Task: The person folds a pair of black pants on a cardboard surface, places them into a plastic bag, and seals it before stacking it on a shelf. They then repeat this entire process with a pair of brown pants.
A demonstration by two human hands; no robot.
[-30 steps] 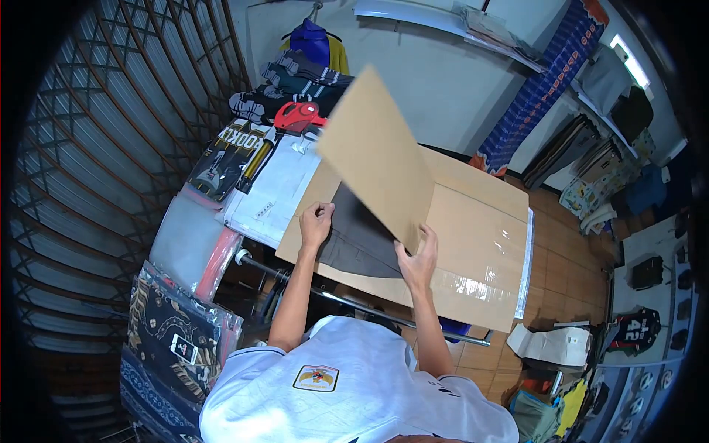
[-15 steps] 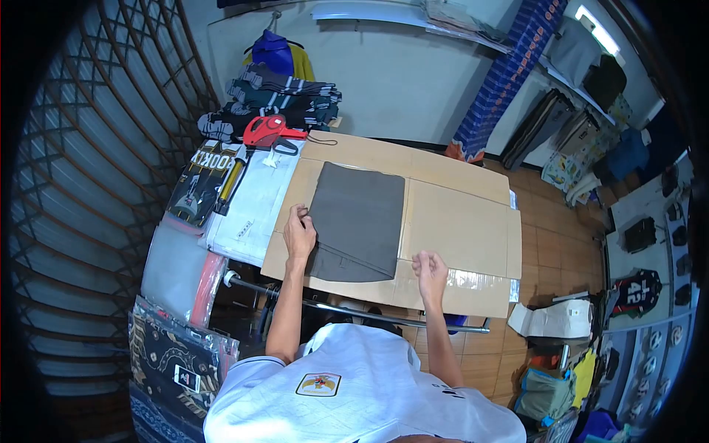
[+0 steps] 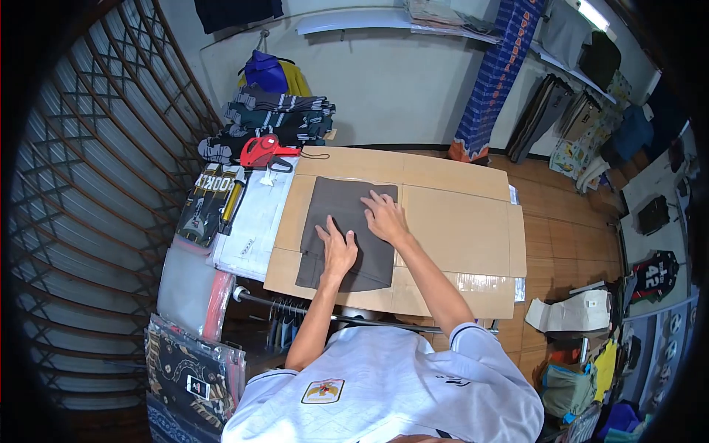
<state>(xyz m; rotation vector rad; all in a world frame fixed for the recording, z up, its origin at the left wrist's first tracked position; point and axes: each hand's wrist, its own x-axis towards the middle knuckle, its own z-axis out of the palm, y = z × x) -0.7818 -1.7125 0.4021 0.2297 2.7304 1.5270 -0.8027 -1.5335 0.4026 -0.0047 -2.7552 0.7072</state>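
Observation:
A folded dark grey garment [image 3: 347,203] lies flat on a brown cardboard sheet [image 3: 458,229], with a short seam or pocket line near its lower edge. My left hand [image 3: 338,252] is over the garment's lower middle, fingers spread and pointing away from me. Over its upper right part, close to the right edge, is my right hand [image 3: 385,219], also with fingers apart. Both hands seem to rest on the cloth, and neither grips anything. The hands and wrists cover parts of the garment.
Left of the cardboard are a red tape dispenser [image 3: 260,150], scissors [image 3: 281,165] and a yellow-and-black tool [image 3: 233,203] on white plastic packaging [image 3: 258,214]. Folded clothes [image 3: 277,118] are stacked behind. A metal rail [image 3: 295,303] with hangers runs below the near edge.
My right hand has moved from the bare cardboard up and left onto the garment, its fingers opening. My left hand has moved right from the garment's edge onto it and spread.

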